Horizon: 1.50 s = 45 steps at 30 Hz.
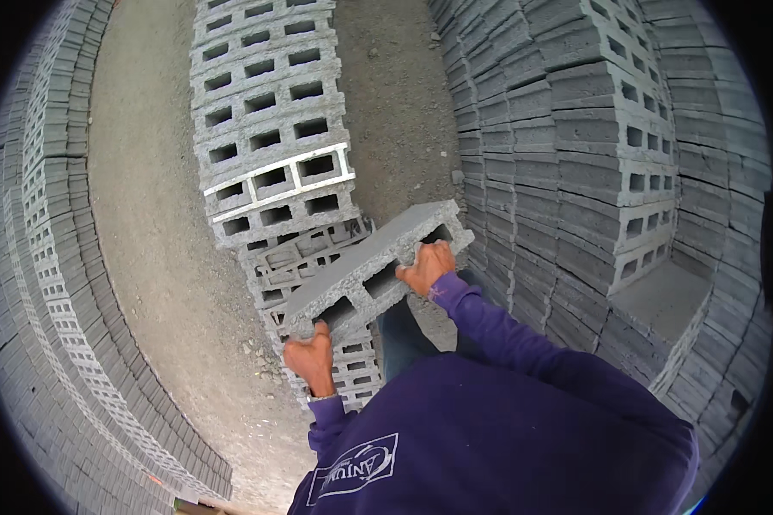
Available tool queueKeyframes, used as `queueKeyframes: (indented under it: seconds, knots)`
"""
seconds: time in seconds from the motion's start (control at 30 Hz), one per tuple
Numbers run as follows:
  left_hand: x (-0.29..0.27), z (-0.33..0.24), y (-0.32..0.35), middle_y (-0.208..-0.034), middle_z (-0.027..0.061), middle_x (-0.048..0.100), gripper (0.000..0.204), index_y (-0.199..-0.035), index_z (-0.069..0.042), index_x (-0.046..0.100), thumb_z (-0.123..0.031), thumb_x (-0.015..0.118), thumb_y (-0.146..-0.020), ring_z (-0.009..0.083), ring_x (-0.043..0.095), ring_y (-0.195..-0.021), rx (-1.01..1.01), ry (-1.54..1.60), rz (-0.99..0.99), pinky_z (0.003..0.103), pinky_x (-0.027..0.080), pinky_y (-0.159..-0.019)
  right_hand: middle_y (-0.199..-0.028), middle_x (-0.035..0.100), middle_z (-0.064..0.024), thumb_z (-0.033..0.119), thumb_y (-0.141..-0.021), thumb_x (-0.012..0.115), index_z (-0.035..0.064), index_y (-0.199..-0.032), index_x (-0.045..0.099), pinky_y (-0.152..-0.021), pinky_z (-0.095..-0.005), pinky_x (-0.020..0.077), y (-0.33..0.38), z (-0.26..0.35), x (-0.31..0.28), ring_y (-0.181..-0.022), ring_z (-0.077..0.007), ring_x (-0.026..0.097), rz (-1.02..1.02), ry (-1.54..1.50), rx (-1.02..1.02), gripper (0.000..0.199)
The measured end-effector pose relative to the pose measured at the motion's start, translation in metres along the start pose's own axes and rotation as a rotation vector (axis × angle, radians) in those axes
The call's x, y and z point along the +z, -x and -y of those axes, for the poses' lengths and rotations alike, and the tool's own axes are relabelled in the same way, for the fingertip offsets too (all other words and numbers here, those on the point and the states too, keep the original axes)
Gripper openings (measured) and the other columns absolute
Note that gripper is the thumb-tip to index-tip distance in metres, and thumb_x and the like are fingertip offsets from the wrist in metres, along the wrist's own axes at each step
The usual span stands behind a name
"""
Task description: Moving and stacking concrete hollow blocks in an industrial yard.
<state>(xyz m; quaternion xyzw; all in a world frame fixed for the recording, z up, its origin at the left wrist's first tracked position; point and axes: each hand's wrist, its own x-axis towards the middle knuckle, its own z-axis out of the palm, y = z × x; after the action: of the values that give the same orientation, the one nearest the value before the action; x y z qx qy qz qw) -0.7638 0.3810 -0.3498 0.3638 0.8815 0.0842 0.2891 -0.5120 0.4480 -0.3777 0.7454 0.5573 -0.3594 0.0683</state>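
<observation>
Block [378,262] is up in the air, carried tilted above the row [275,146] of hollow blocks on the ground. Left hand [312,359] fingers clamp its near end, right hand [427,266] fingers hook the far cavity. Mid-carry, I'd say; next calls for level lowering. The cavities show empty. Stacks [575,137] stand right of the fingers.

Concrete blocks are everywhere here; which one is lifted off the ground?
The hollow block held between both hands, left hand and right hand; all others sit stacked.
</observation>
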Motion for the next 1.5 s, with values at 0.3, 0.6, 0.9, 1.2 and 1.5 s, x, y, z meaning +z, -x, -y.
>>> queueKeyframes:
  seconds: [0.3, 0.6, 0.9, 1.2, 1.5]
  knots:
    - [-0.087, -0.141, 0.136, -0.061, 0.0158, 0.061, 0.044, -0.07, 0.013, 0.064, -0.028, 0.079, -0.08, 0.0162, 0.049, -0.055, 0.181, 0.259, 0.211, 0.04, 0.041, -0.053, -0.07, 0.065, -0.0224, 0.033, -0.066, 0.072, -0.0041, -0.072, 0.064, -0.093, -0.0377, 0.0411, 0.133, -0.038, -0.247, -0.076, -0.035, 0.064, -0.446, 0.062, -0.163, 0.038]
    - [-0.072, -0.299, 0.243, -0.049, 0.0172, 0.044, 0.056, -0.056, 0.005, 0.046, -0.038, 0.065, -0.086, 0.0289, 0.042, -0.048, 0.914, 0.224, 0.489, 0.043, 0.034, -0.047, -0.062, 0.059, -0.0251, 0.031, -0.06, 0.071, -0.0064, -0.064, 0.061, -0.071, -0.0489, 0.0481, 0.223, -0.19, -0.404, -0.073, -0.0425, 0.058, -0.618, 0.062, 0.152, 0.039]
    - [0.002, -0.363, 0.342, -0.05, 0.0253, 0.053, 0.06, -0.056, 0.003, 0.051, -0.05, 0.069, -0.079, 0.0432, 0.058, -0.048, 1.119, 0.011, 0.763, 0.05, 0.045, -0.048, -0.057, 0.05, -0.0297, 0.03, -0.058, 0.074, -0.0106, -0.062, 0.056, -0.061, -0.0472, 0.0458, 0.269, -0.338, -0.438, -0.06, -0.043, 0.059, -0.651, 0.062, 0.298, 0.044]
    - [0.026, -0.364, 0.333, -0.099, 0.0226, 0.068, 0.069, -0.103, 0.013, 0.062, -0.05, 0.033, -0.1, 0.028, 0.066, -0.098, 0.841, 0.258, 1.37, 0.034, 0.048, -0.086, -0.109, 0.06, -0.0319, 0.032, -0.058, 0.084, -0.0165, -0.104, 0.06, -0.095, -0.0406, 0.0445, 0.275, -0.39, -0.45, -0.108, -0.042, 0.056, -0.434, -0.158, 0.599, 0.07]
    - [0.158, -0.321, 0.355, -0.135, 0.0155, 0.049, 0.07, -0.146, -0.005, 0.032, -0.052, 0.041, -0.096, 0.0253, 0.052, -0.122, -0.239, 0.951, 1.211, 0.038, 0.041, -0.102, -0.113, 0.058, -0.0336, 0.036, -0.061, 0.085, -0.015, -0.11, 0.059, -0.098, -0.0422, 0.0428, 0.271, -0.396, -0.451, -0.113, -0.0428, 0.054, -0.33, -0.114, 0.556, 0.076]
